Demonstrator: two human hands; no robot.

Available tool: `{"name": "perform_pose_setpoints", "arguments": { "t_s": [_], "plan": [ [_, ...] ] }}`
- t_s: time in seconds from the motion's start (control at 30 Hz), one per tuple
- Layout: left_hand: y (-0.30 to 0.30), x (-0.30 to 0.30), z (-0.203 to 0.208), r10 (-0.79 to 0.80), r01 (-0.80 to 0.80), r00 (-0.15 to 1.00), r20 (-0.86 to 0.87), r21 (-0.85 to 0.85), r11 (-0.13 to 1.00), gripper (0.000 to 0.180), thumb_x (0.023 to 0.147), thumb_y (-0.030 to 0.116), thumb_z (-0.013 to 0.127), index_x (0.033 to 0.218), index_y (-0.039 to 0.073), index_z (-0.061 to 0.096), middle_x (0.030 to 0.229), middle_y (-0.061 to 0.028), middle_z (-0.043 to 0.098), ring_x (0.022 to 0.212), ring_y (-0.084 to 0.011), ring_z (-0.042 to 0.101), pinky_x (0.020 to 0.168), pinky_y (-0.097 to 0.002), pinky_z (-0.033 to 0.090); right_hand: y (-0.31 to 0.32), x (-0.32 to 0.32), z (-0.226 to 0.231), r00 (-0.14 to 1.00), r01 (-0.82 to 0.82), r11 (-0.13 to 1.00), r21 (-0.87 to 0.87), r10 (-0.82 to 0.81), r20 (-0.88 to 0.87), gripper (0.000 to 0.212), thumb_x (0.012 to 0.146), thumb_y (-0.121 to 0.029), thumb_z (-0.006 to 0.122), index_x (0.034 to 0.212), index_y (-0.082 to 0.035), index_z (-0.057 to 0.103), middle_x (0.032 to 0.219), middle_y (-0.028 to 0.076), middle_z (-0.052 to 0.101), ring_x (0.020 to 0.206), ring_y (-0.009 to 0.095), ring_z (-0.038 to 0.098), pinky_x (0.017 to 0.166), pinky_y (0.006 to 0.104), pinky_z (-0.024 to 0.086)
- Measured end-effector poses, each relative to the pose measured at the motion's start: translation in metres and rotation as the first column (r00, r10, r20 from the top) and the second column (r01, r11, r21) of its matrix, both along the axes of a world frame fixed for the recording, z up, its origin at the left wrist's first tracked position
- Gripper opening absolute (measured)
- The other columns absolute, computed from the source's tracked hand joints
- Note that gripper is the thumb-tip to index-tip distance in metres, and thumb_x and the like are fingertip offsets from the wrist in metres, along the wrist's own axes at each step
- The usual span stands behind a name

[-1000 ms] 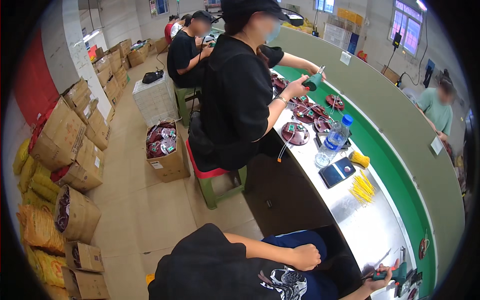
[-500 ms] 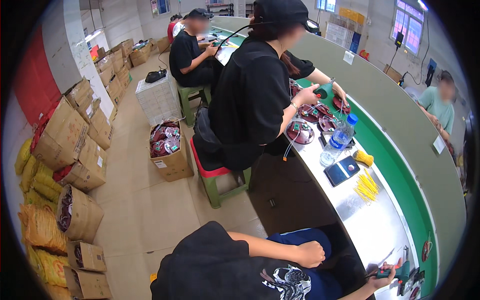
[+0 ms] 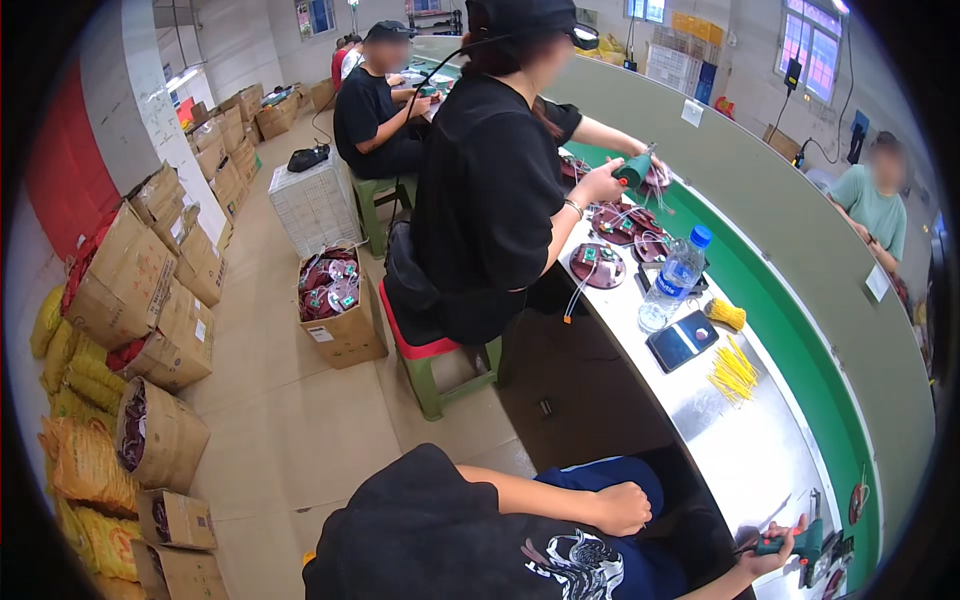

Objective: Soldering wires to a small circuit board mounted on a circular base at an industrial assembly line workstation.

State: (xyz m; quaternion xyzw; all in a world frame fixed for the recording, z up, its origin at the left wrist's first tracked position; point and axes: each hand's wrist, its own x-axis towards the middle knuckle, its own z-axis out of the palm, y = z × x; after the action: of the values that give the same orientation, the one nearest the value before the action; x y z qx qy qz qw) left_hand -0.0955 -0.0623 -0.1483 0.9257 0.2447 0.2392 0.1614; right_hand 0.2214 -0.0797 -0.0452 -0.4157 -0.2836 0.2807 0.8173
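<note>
Several yellow woven sacks (image 3: 82, 460) are piled at far left, beside brown cardboard cartons (image 3: 128, 270) stacked against the wall, presumably to leave the floor open for passage. Next, an open cardboard box (image 3: 345, 342) of dark red parts stands by a green plastic stool with a red seat (image 3: 428, 352), likely placed within reach of the black-clad co-worker (image 3: 475, 190) seated there.

On the pale metal bench (image 3: 735, 440), dark red discs with green boards and white wires (image 3: 597, 266) lie before that co-worker, whose hand (image 3: 602, 183) grips a second green driver (image 3: 633, 170).

Wearer's left hand (image 3: 622, 508): curled into a fist, resting on the dark blue-clad lap (image 3: 600, 475), nothing visible in it; reads as a parked hand.

Further right: clear bottle with a blue cap (image 3: 674, 282), dark phone (image 3: 683, 342), loose yellow strips (image 3: 733, 372) fanned out, perhaps for easy picking.

Wearer's right hand (image 3: 772, 550): fingers wrapped around a green power driver with red accents (image 3: 812, 540), over the bench's near end. A whole-handle grip, probably for steadiness. Fisheye rim and clutter crowd this corner; whether the bit touches anything, cannot tell.
</note>
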Motion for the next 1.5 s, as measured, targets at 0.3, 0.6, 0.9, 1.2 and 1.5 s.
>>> {"name": "perform_pose_setpoints", "arguments": {
  "t_s": [0.3,0.6,0.9,1.2,1.5],
  "plan": [
    [-0.002,0.001,0.000,-0.002,0.002,1.000,0.000,0.007,1.000,0.020,0.080,0.024,0.066,0.074,0.005,0.067,0.074,-0.0109,0.066,0.075,-0.0299,0.066,0.071,-0.0419,0.051,-0.001,0.001,0.000,1.000,-0.001,1.000,0.009,0.001,-0.012,0.055,0.097,-0.021,0.051,0.147,-0.004,0.036,0.067,0.001,0.047,0.062,0.009,0.049,0.044,0.0170,0.036],
    [-0.002,0.001,0.004,0.006,-0.006,1.000,-0.021,-0.006,1.000,0.021,0.080,0.025,0.065,0.073,0.005,0.065,0.074,-0.0110,0.065,0.076,-0.0307,0.066,0.072,-0.0425,0.051,0.003,0.004,-0.004,1.000,-0.001,1.000,0.008,0.001,0.010,0.055,0.097,-0.021,0.050,0.147,-0.005,0.036,0.069,0.002,0.049,0.062,0.008,0.049,0.044,0.0167,0.036],
    [-0.001,-0.001,0.003,0.005,-0.005,1.000,-0.021,-0.017,1.000,0.021,0.080,0.025,0.065,0.073,0.006,0.065,0.075,-0.0108,0.066,0.077,-0.0309,0.065,0.072,-0.0424,0.051,0.000,-0.005,0.005,1.000,-0.008,1.000,-0.005,0.008,-0.022,0.056,0.097,-0.020,0.050,0.148,-0.005,0.035,0.070,0.003,0.050,0.061,0.009,0.048,0.044,0.0167,0.036],
    [0.001,0.003,0.008,-0.035,0.035,0.999,-0.026,0.001,0.999,0.021,0.081,0.025,0.063,0.075,0.006,0.068,0.075,-0.0122,0.067,0.077,-0.0309,0.067,0.070,-0.0436,0.053,-0.002,0.007,-0.005,0.993,-0.025,0.999,0.020,0.027,-0.119,0.054,0.095,-0.017,0.050,0.147,-0.009,0.037,0.065,0.001,0.049,0.054,0.009,0.047,0.040,0.0201,0.037],
    [0.004,-0.004,0.021,-0.067,0.066,0.997,-0.024,-0.032,0.997,0.020,0.084,0.024,0.062,0.073,0.008,0.064,0.075,-0.0114,0.066,0.076,-0.0297,0.067,0.071,-0.0431,0.053,0.003,-0.011,0.009,0.987,0.006,1.000,0.030,-0.001,-0.162,0.053,0.087,-0.011,0.054,0.137,0.000,0.041,0.059,0.006,0.049,0.053,0.017,0.047,0.057,0.0286,0.045]
  ]
}}
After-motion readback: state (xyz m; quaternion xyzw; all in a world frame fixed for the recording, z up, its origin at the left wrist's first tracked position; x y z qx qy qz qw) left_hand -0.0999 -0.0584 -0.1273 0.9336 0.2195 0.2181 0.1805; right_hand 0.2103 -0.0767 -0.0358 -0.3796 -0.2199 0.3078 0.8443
